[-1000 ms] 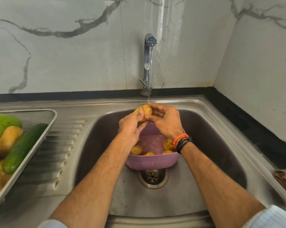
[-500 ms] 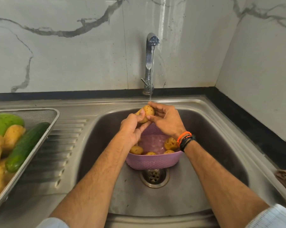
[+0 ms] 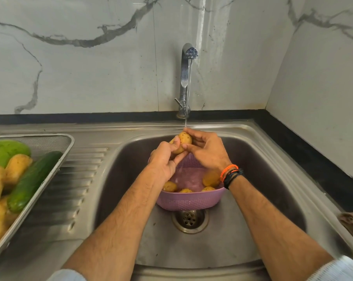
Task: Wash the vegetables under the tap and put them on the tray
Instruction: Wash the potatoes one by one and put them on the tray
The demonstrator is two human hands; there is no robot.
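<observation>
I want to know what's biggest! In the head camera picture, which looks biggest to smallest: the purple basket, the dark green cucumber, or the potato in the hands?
1. Purple plastic basket
2. Dark green cucumber, though it lies nearer the camera
3. Speckled yellow potato

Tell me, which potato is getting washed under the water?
The small yellow-brown potato that both hands hold beneath the steel tap's stream; the others sit in the purple plastic basket below.

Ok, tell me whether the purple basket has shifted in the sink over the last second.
No. The purple basket sits in the same spot, its near edge just behind the drain, as it did a second ago; the slight offset between frames looks like head-camera motion.
</observation>
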